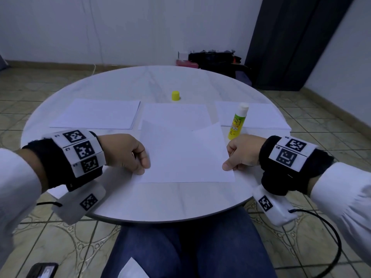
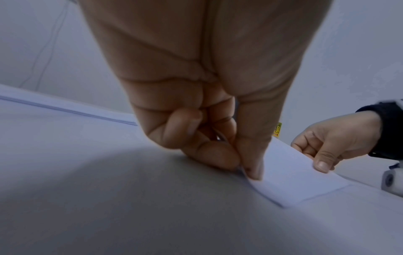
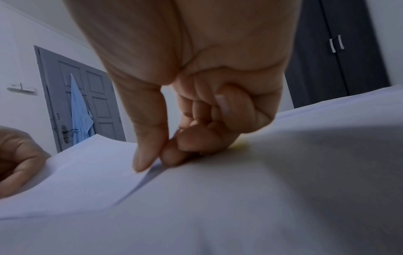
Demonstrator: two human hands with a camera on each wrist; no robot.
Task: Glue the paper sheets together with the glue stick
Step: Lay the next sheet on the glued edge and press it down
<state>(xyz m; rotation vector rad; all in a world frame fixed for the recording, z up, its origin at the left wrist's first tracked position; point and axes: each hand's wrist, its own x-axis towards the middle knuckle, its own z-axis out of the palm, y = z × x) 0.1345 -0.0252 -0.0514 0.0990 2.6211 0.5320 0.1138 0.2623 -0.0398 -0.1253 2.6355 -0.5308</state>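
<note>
- Nearest the camera, blue-trousered legs (image 1: 186, 247) sit under the round white counter (image 1: 160, 199), its bare rim closest to the person.
- Left paper stack (image 1: 96, 114) and right paper stack (image 1: 259, 117) lie flat at either side of the counter; a single sheet (image 1: 172, 113) lies between them.
- One held sheet (image 1: 184, 155) sits in the middle, its near edge on the counter and its far corners lifted.
- Left hand (image 1: 128, 151) pinches the sheet's left edge between thumb and curled fingers (image 2: 209, 155).
- Right hand (image 1: 243, 152) pinches the right edge the same way, thumb on top, fingers (image 3: 187, 143) beneath.
- Glue stick (image 1: 237, 122) stands upright and uncapped, just beyond the right hand, by the right stack.
- Yellow cap (image 1: 175, 95) stands alone farther back, well apart from the stick.
</note>
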